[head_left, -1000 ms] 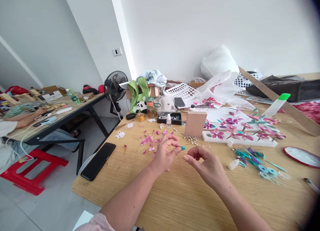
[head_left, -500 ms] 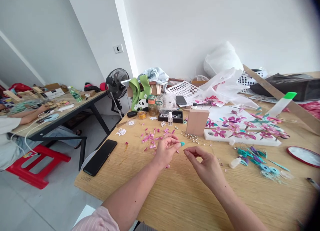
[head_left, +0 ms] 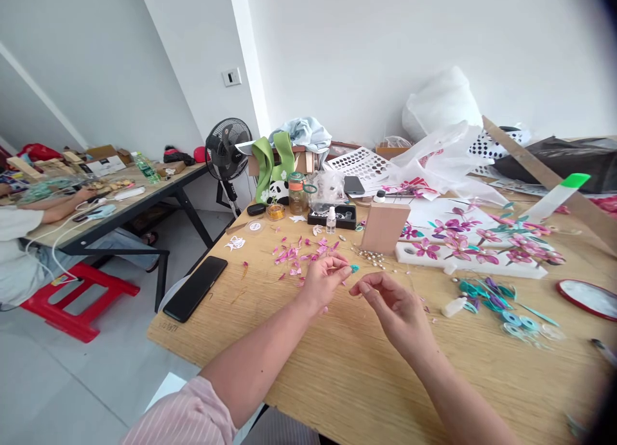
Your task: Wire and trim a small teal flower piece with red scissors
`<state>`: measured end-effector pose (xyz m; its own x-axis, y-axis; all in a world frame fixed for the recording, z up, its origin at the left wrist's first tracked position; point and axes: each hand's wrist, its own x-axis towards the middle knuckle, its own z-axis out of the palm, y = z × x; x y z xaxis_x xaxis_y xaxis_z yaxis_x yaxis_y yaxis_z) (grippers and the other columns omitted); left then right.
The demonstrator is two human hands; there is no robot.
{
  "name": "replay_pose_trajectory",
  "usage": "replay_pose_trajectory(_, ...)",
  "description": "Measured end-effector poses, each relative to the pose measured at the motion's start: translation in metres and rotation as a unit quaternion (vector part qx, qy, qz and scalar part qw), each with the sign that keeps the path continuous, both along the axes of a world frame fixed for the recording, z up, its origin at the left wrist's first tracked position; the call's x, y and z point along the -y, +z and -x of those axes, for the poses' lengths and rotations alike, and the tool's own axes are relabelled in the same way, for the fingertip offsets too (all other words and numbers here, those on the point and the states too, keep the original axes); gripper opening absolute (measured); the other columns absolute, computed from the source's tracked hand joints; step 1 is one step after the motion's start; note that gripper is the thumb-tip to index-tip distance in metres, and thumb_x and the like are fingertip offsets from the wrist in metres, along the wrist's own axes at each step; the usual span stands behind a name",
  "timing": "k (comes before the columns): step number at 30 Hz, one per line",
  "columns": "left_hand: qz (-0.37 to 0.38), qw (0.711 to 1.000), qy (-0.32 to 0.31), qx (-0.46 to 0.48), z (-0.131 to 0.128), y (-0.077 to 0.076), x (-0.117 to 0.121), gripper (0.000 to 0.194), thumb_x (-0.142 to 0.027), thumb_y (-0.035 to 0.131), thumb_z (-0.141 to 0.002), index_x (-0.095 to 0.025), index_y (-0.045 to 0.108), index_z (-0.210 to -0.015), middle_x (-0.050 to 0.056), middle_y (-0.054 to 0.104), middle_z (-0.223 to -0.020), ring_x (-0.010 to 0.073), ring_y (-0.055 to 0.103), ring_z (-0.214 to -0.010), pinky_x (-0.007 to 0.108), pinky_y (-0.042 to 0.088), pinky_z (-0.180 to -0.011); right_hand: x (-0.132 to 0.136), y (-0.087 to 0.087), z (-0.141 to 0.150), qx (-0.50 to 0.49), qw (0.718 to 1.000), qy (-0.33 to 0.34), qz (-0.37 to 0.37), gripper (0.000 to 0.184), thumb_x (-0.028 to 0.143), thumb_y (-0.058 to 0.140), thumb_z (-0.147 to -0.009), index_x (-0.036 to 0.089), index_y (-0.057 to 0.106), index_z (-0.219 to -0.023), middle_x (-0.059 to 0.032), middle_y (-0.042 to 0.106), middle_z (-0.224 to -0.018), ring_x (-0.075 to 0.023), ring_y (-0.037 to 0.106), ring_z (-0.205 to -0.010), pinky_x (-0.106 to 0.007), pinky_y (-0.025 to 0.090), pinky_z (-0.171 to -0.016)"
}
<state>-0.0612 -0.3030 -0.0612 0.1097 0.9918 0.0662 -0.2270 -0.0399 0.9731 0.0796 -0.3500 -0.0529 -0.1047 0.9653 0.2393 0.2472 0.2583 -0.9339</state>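
My left hand is closed in a pinch on a small teal piece, which pokes out past the fingertips; its exact kind is too small to tell. Close beside it, my right hand has thumb and forefinger pressed together, and whatever is between them is too fine to make out. Beyond the hands, pink petals lie scattered on the wooden table. A light wooden block stands upright just behind, with small pearl-like beads at its foot.
Pink flowers on stems rest on a white foam block at the right. Nearer lie a small white bottle and teal ribbon rolls. A black phone is at the left edge. A co-worker's arm reaches over another table.
The view has shifted slightly. My right hand's fingertips have come up a little and closer to my left hand, which still pinches the teal piece.
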Motion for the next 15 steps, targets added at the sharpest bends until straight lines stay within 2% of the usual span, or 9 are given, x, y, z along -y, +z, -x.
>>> replay_pose_trajectory(4,0.032,0.999,0.013,0.035,-0.0002,0.0,-0.0017,0.028,-0.035,0.077,-0.058,-0.013,0.064,-0.067,0.005,0.06,-0.09,0.0107,0.052,-0.071,0.022,0.041,-0.061,-0.0007,0.0001,0.001,-0.052,0.998,0.001,0.031,0.029,0.048,0.055,-0.086,0.02,0.057,-0.079,-0.0007,0.059,-0.063,-0.016,0.053,-0.06,-0.027,0.039,-0.057)
replay_pose_trajectory(7,0.068,0.995,0.012,0.067,0.0001,-0.0004,-0.0031,0.029,-0.034,0.079,-0.055,-0.013,0.064,-0.068,0.004,0.061,-0.087,0.0113,0.055,-0.07,0.024,0.041,-0.063,-0.0029,-0.0019,0.0002,-0.054,0.997,-0.018,0.059,0.032,0.051,0.059,-0.082,0.018,0.058,-0.083,0.0002,0.056,-0.064,-0.0136,0.049,-0.052,-0.026,0.036,-0.051)
replay_pose_trajectory(9,0.083,0.992,0.011,0.092,0.0,-0.0013,-0.004,0.031,-0.033,0.08,-0.053,-0.012,0.063,-0.068,0.004,0.061,-0.081,0.0123,0.056,-0.07,0.025,0.042,-0.063,-0.0047,-0.0045,-0.0012,-0.032,0.998,-0.037,0.042,0.032,0.05,0.06,-0.081,0.018,0.059,-0.081,-0.001,0.057,-0.066,-0.0147,0.051,-0.055,-0.027,0.038,-0.054)
replay_pose_trajectory(12,0.089,0.989,0.008,0.115,-0.0004,-0.0032,-0.0052,0.031,-0.032,0.081,-0.051,-0.012,0.063,-0.067,0.003,0.06,-0.075,0.0132,0.057,-0.069,0.025,0.042,-0.062,-0.0067,-0.0081,-0.0028,-0.01,0.998,-0.055,-0.012,0.028,0.047,0.06,-0.081,0.019,0.058,-0.075,-0.004,0.058,-0.072,-0.0192,0.054,-0.071,-0.03,0.041,-0.064)
replay_pose_trajectory(15,0.09,0.989,0.002,0.117,-0.0005,-0.0049,-0.0059,0.031,-0.032,0.08,-0.052,-0.012,0.062,-0.068,0.003,0.059,-0.072,0.0141,0.058,-0.069,0.025,0.041,-0.058,-0.0063,-0.0089,-0.0023,-0.043,0.997,-0.056,-0.022,0.027,0.045,0.06,-0.081,0.019,0.058,-0.075,-0.0069,0.06,-0.083,-0.0225,0.056,-0.083,-0.031,0.042,-0.067)
